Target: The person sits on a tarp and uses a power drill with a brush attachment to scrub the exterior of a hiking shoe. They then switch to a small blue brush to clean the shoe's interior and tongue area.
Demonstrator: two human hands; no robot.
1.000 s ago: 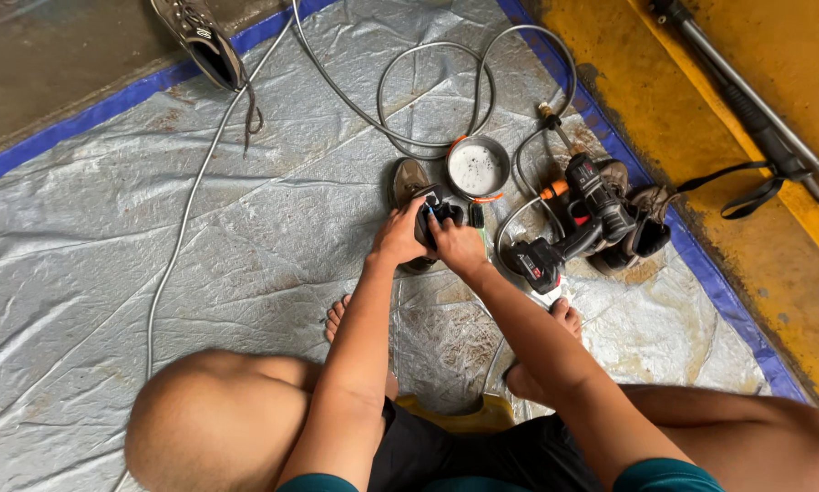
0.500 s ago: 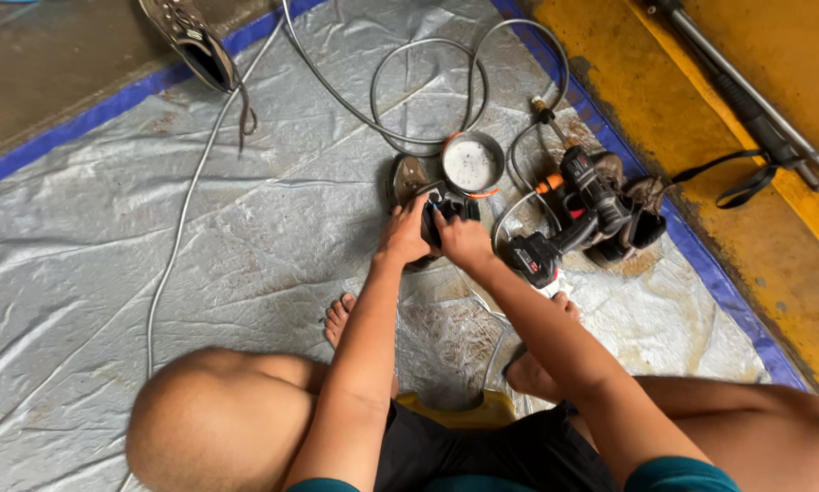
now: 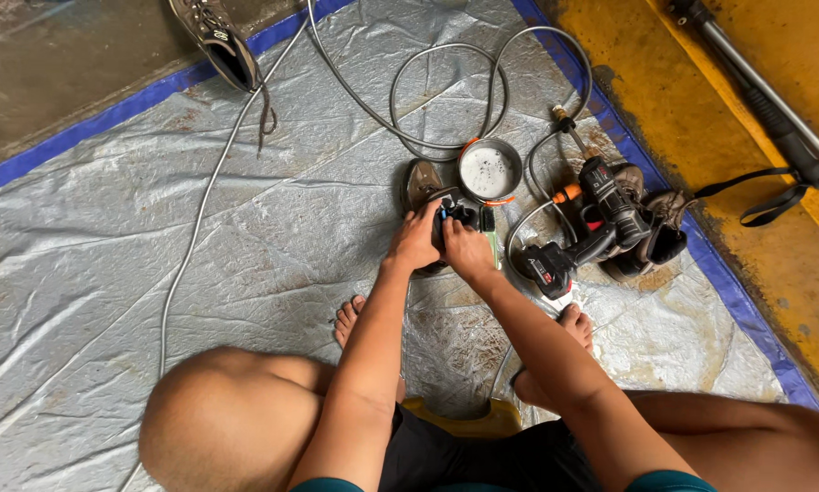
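Note:
Both my hands meet over a small black device (image 3: pixel 461 217) on a grey tarp (image 3: pixel 109 246). My left hand (image 3: pixel 416 240) grips its left side, and my right hand (image 3: pixel 467 251) holds its lower right, fingers closed on it. Under and behind the device lies a worn brown shoe (image 3: pixel 422 182). A round tin with whitish contents (image 3: pixel 489 170) sits just beyond my hands. A black and red cordless tool (image 3: pixel 584 232) lies to the right.
A grey cable (image 3: pixel 409 109) loops across the tarp's far side. Another shoe (image 3: pixel 216 44) lies at the top edge, more dirty shoes (image 3: pixel 657 232) sit at right. A yellow surface with a metal pole (image 3: pixel 756 91) borders the right. My bare feet (image 3: pixel 348 319) rest on the tarp.
My hands stay on the black device and shift only slightly. The view has drifted a little downward.

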